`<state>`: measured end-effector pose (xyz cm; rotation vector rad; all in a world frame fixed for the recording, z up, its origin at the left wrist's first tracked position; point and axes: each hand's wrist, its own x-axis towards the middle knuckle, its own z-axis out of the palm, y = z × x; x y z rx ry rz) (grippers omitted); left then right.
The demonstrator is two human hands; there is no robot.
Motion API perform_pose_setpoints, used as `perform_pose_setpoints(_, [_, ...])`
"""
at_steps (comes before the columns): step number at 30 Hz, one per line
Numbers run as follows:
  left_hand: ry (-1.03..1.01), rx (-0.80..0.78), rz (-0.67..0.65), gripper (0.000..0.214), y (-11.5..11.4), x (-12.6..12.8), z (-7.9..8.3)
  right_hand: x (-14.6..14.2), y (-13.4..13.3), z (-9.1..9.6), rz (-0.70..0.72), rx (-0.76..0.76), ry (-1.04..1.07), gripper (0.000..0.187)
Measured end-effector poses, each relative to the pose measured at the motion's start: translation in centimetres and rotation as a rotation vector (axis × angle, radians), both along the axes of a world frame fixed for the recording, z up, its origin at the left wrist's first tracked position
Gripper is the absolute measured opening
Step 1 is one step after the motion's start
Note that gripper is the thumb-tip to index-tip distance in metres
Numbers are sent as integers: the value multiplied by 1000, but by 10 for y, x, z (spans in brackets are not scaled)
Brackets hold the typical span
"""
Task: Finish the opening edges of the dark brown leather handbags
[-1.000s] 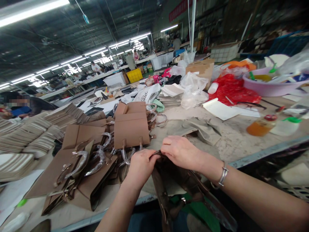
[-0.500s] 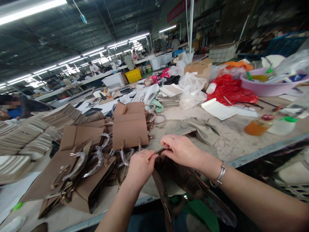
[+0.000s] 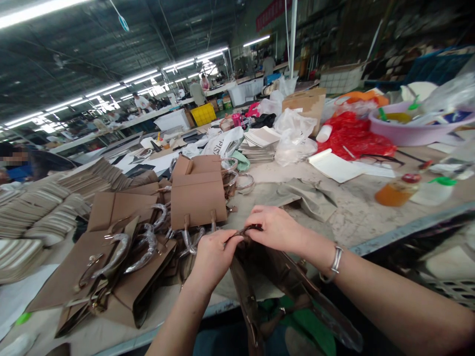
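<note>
My left hand (image 3: pixel 217 252) pinches the upper edge of a brown handbag (image 3: pixel 248 301) between thumb and fingers. Close beside it, my right hand (image 3: pixel 274 228) is closed on the same edge. The bag hangs open toward me at the table's front edge, its inside dark. A plastic-wrapped handle (image 3: pixel 336 316) dangles at its right side. What exactly lies under my fingertips is partly hidden. To the left lie several more brown handbags (image 3: pixel 198 198) with plastic-wrapped handles and metal fittings.
Stacks of brown panels (image 3: pixel 48 207) fill the table's left. A grey-green cloth (image 3: pixel 300 195) lies beyond my right hand. Farther right are a jar of orange liquid (image 3: pixel 395 193), a white notepad (image 3: pixel 336 165), a red plastic bag (image 3: pixel 347 133) and a purple basin (image 3: pixel 389 131). A person (image 3: pixel 40 160) is at the far left.
Both hands stay on the bag's edge, with only slight finger movement; a little more of the edge shows between them. The whole view has shifted slightly.
</note>
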<state>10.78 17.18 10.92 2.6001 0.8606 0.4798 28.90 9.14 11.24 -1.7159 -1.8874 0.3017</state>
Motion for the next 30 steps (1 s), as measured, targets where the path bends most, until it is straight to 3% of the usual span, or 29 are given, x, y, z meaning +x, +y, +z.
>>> perform_pose_setpoints(4, [-19,36,18,15,-1,1,-5,-4,5,2,-59,-50,53,15])
perform_pose_setpoints(11, [22,20,35,19,0,0,0,-8,7,3,-59,-32,-48,18])
perform_pose_setpoints(18, [-15,-307,-91,28,-4,-10,9,-7,-6,6,110,32,-121,20])
perform_pose_setpoints(23, [-25,-424,-75,38,-4,-17,13,-7,-7,9,128,14,-182,20])
perform_pose_setpoints(26, [-50,-498,-94,43,-3,-16,19,-8,-2,7,69,-17,-170,22])
perform_pose_setpoints(30, [-33,-374,-34,35,-2,-5,23,-12,2,4,-24,-52,-98,21])
